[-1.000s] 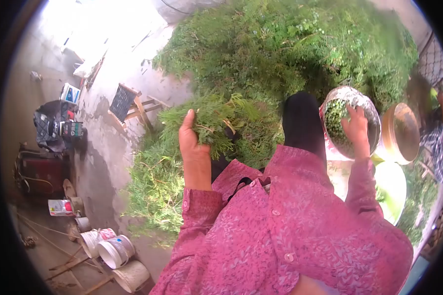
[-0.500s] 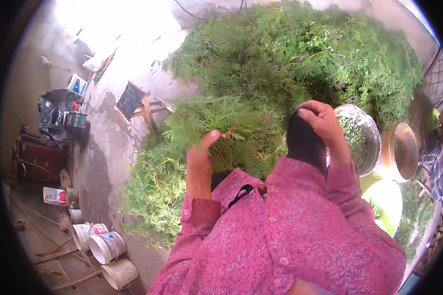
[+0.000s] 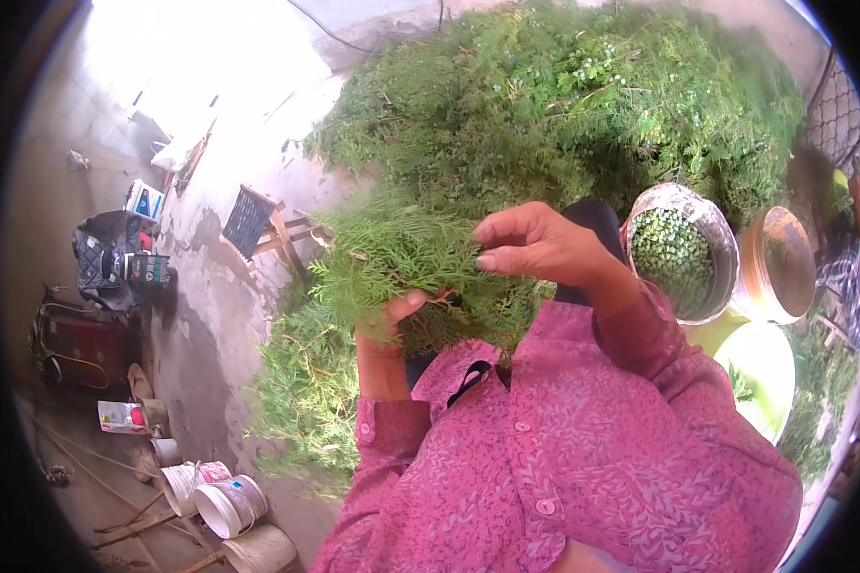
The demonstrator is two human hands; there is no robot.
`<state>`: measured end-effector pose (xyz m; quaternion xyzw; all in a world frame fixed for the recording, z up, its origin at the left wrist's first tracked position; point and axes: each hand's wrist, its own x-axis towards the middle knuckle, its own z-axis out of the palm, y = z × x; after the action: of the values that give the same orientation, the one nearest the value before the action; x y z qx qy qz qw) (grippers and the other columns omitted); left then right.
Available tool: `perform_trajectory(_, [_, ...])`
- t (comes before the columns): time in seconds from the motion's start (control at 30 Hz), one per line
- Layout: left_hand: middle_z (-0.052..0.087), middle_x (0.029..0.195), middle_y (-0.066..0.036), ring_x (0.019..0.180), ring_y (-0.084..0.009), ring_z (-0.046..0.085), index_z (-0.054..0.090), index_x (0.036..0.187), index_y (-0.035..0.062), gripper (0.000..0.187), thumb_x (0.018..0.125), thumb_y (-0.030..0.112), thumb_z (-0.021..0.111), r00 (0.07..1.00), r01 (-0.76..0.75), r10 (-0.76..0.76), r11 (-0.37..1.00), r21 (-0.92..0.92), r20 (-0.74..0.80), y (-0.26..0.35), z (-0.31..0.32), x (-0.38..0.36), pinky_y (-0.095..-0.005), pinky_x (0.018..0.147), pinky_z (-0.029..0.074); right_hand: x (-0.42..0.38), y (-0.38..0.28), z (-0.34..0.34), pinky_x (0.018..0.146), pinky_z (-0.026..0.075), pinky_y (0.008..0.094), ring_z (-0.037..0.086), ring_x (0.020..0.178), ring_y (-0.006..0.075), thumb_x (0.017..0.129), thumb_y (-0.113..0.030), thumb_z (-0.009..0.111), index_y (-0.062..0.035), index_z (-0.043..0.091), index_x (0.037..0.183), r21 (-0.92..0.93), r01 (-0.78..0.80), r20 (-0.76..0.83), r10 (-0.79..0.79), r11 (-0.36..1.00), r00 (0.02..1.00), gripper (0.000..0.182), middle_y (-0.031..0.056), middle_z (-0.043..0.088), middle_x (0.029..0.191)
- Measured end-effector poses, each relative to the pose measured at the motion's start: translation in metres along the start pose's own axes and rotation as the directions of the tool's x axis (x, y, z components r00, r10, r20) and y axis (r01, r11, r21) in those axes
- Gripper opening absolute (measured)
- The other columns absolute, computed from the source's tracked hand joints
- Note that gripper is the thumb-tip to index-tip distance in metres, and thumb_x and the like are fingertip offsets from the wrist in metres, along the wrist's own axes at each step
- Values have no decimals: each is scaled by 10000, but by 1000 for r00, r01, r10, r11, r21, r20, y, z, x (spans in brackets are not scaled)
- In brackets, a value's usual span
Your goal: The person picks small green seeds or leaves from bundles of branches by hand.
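Note:
My left hand (image 3: 392, 315) is closed around a leafy evergreen branch (image 3: 392, 253) with flat, feathery green foliage, held in front of my chest. The thumb lies over the stem; the other fingers are mostly hidden by leaves. At the right side of this branch is my right hand (image 3: 545, 250), its fingers bent and the thumb a small gap from the fingertips. Nothing can be made out in that gap. To the right stands a whitish bucket (image 3: 724, 250) holding many small green cones (image 3: 674, 253).
A large heap of cut evergreen branches (image 3: 554, 105) lies ahead, with more foliage (image 3: 306, 392) at left. Beyond the bucket are another bucket (image 3: 801, 286) and a pale green basin (image 3: 769, 382). A small stool (image 3: 253, 224) and several white buckets (image 3: 222, 506) stand on the left.
My right hand has moved left, from beside the cone bucket to the branch, and its thumb and fingertips have parted. My left hand still grips the branch, at about the same place.

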<state>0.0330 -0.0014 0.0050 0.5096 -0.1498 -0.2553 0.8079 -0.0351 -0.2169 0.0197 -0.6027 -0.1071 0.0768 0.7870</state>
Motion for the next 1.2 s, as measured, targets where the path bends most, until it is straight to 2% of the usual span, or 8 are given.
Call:
perform_trajectory(0.53, [606, 879, -115, 800, -248, 596, 521, 1046, -32, 507, 668, 300, 588, 986, 120, -138, 977, -174, -94, -15, 4, -5, -337, 714, 501, 15, 46, 29, 530, 437, 248, 528, 588, 70, 784, -43, 519, 1, 607, 908, 34, 101, -188, -93, 994, 978, 158, 4, 607, 719])
perform_trajectory(0.6, [594, 799, -97, 730, -237, 583, 534, 994, -27, 467, 672, 310, 573, 987, 48, -67, 991, -123, -149, -17, 4, -7, -333, 684, 499, 12, 51, 23, 539, 458, 276, 581, 599, 124, 798, -104, 525, 5, 606, 865, -752, 175, -173, -446, 636, 878, 151, 22, 622, 722])
perform_trajectory(0.67, [582, 719, -79, 661, -225, 571, 547, 942, -22, 432, 676, 319, 558, 980, -25, 11, 997, -68, -197, -8, 12, -10, -329, 654, 497, 9, 58, 5, 539, 466, 266, 581, 600, 134, 815, -99, 520, -2, 606, 896, -758, 25, -301, -383, 652, 873, 153, 29, 626, 760])
perform_trajectory(0.73, [509, 594, -45, 531, -199, 502, 541, 841, 10, 352, 670, 317, 554, 960, 26, -68, 987, -157, -272, 11, 24, -16, -333, 548, 465, 6, 52, -15, 538, 475, 256, 582, 600, 145, 831, -94, 516, -9, 606, 928, -748, -117, -415, -322, 653, 851, 157, 35, 630, 797])
perform_trajectory(0.77, [509, 594, -45, 531, -199, 502, 541, 841, 10, 352, 670, 317, 554, 958, 25, -68, 988, -154, -279, 9, 15, -16, -333, 548, 465, 1, 42, -21, 521, 474, 239, 581, 603, 127, 831, -92, 509, -18, 598, 923, -339, -150, -514, -49, 929, 856, 148, 38, 623, 798])
perform_trajectory(0.8, [490, 576, -38, 505, -194, 483, 533, 823, 16, 347, 666, 324, 558, 984, 8, -45, 978, -208, -170, 2, -2, -14, -339, 521, 456, -2, 37, -25, 504, 474, 221, 580, 606, 110, 831, -91, 502, -27, 589, 917, 152, -188, -470, 239, 970, 850, 139, 41, 616, 799])
perform_trajectory(0.9, [464, 555, -32, 482, -190, 466, 515, 802, 21, 343, 655, 327, 567, 1000, -17, 12, 973, -232, -23, -17, -23, -10, -349, 480, 441, -4, 37, -31, 504, 467, 204, 582, 612, 102, 825, -87, 486, -48, 579, 914, 393, 30, -391, 137, 919, 910, 135, 43, 601, 811])
perform_trajectory(1.2, [490, 576, -64, 487, -212, 483, 492, 981, -51, 489, 629, 280, 569, 991, 129, -113, 939, -319, 68, -18, -15, -11, -363, 498, 466, 16, -19, -1, 460, 382, 168, 494, 559, 58, 837, -191, 575, -4, 589, 968, 75, 8, -250, 11, 997, 968, 229, 22, 577, 730])
